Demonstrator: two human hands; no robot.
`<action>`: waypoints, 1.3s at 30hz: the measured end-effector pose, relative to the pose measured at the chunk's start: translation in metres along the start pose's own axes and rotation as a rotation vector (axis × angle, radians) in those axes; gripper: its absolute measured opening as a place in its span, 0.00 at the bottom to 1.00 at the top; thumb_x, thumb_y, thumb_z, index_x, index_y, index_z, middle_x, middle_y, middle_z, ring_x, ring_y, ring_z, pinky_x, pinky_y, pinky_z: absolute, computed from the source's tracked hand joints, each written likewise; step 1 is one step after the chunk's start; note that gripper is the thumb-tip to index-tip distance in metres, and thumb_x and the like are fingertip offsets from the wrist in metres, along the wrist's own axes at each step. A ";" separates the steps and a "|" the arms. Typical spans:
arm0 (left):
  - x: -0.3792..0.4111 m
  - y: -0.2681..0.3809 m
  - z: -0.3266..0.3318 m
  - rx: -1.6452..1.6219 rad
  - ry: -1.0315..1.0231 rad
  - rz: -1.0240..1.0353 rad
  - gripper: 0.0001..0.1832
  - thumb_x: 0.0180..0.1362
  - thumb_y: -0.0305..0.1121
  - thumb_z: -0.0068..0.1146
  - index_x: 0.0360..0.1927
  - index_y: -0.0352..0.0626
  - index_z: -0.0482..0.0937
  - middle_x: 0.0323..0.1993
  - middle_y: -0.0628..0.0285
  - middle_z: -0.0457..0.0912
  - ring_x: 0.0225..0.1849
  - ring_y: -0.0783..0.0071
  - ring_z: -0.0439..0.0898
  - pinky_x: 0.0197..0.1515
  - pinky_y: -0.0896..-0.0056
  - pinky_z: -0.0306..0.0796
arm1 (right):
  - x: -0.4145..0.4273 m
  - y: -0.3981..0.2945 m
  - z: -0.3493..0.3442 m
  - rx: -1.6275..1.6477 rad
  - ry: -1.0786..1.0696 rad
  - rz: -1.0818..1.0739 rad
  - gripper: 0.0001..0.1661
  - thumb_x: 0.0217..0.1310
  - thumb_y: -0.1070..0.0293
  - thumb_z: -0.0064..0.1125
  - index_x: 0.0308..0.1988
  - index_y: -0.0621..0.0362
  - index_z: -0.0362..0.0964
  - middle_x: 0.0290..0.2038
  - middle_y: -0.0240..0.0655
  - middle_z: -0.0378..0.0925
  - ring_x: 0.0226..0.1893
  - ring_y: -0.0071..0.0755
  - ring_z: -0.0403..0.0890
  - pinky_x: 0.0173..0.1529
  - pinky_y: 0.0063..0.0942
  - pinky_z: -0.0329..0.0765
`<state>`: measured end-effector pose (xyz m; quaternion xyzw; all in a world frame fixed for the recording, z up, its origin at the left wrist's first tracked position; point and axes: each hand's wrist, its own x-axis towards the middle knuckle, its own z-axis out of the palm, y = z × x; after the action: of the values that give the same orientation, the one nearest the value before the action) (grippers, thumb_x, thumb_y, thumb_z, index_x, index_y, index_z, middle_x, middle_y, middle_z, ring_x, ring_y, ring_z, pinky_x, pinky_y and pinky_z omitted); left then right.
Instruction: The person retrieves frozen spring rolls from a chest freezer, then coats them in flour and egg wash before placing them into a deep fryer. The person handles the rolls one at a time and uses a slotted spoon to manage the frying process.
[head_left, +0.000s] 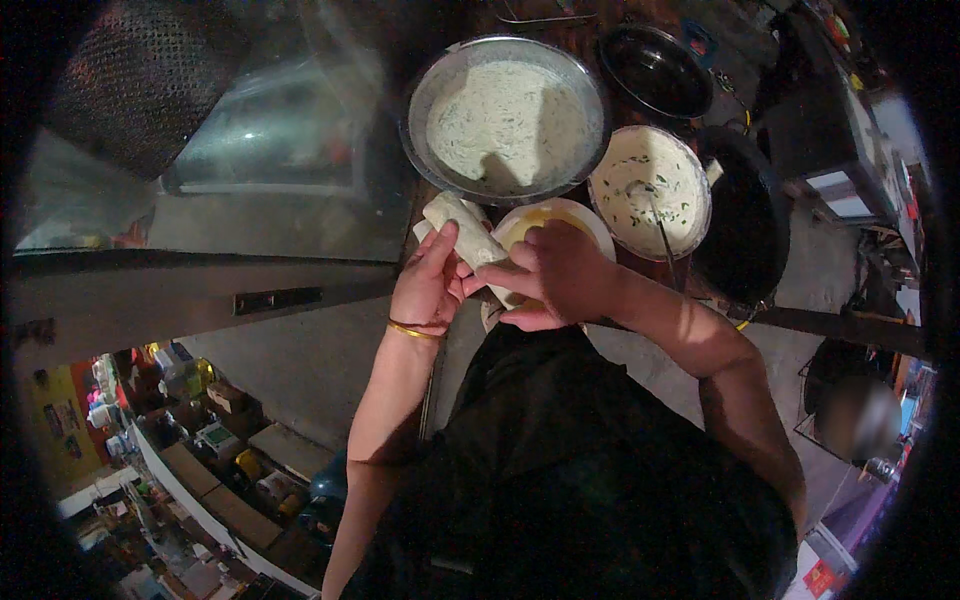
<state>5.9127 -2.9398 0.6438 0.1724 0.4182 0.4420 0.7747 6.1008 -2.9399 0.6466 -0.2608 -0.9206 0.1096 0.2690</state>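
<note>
My left hand (431, 281) holds one end of a pale, soft roll (463, 229), which looks like rolled flatbread or dough, its thumb lying along the top. The fingers of my right hand (562, 270) grip the roll's nearer end, partly hiding it. Beneath my right hand is a white bowl (553, 202) with something yellow in it, mostly covered by the hand. Just beyond stands a wide metal basin (411, 150) of pale batter flecked with green. On its right, a smaller bowl (707, 214) holds pale batter with chopped greens and a thin-handled utensil (666, 240).
A black round pan (656, 71) sits at the back right, with a large dark wok-like vessel (742, 225) nearer. Left is a glossy transparent panel (277, 142) above a long ledge (187, 289). Boxes (225, 397) and goods fill the lower left. A blurred person (855, 416) appears far right.
</note>
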 end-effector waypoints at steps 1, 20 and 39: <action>-0.002 0.001 0.003 0.012 0.006 0.004 0.16 0.60 0.38 0.42 0.49 0.43 0.66 0.40 0.59 0.76 0.39 0.69 0.77 0.41 0.65 0.74 | -0.006 0.001 0.002 -0.016 0.010 -0.045 0.33 0.35 0.47 0.61 0.45 0.47 0.68 0.25 0.30 0.65 0.27 0.34 0.69 0.34 0.33 0.68; 0.005 0.002 -0.010 -0.051 -0.137 -0.057 0.17 0.61 0.40 0.40 0.49 0.42 0.66 0.41 0.57 0.76 0.41 0.67 0.77 0.44 0.63 0.72 | -0.023 0.009 0.003 0.074 0.108 -0.084 0.38 0.40 0.37 0.54 0.47 0.49 0.65 0.30 0.34 0.67 0.34 0.39 0.70 0.38 0.37 0.66; 0.002 -0.001 -0.012 0.022 0.062 0.080 0.14 0.60 0.35 0.43 0.48 0.43 0.68 0.40 0.61 0.76 0.39 0.71 0.77 0.39 0.68 0.75 | -0.008 -0.008 -0.002 -0.015 -0.176 0.012 0.41 0.36 0.35 0.54 0.48 0.50 0.66 0.28 0.31 0.64 0.32 0.33 0.67 0.38 0.34 0.63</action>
<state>5.9043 -2.9399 0.6349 0.1839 0.4394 0.4730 0.7412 6.1048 -2.9504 0.6476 -0.2579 -0.9399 0.1267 0.1844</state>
